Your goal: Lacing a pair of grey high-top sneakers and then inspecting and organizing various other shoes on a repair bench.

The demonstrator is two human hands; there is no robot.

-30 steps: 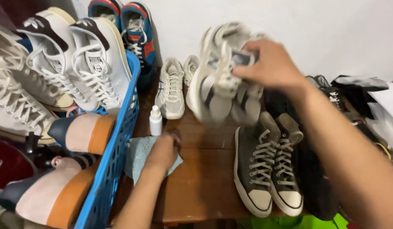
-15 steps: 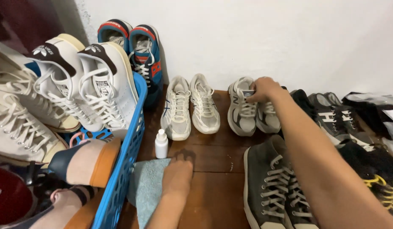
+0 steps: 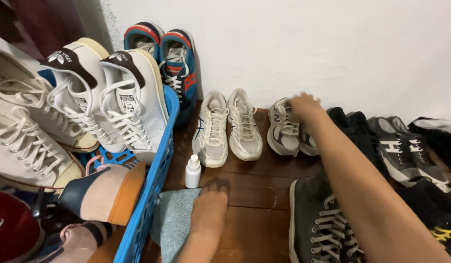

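My right hand reaches to the back wall and rests on the tongues of a grey and white pair of sneakers standing on the wooden shelf. Whether its fingers still grip the pair is hidden. My left hand lies flat on a light blue cloth at the shelf's near left. A small white spray bottle stands just beyond that hand. A cream pair of running shoes sits to the left of the grey pair.
A blue plastic basket at left holds white sneakers and tan-and-navy shoes. Blue and red sneakers lean on the wall. Dark grey high-tops stand near right; black shoes fill the right side.
My right hand has carried the grey and white pair down from the air and set it on the shelf by the wall. The left hand stayed on the cloth.
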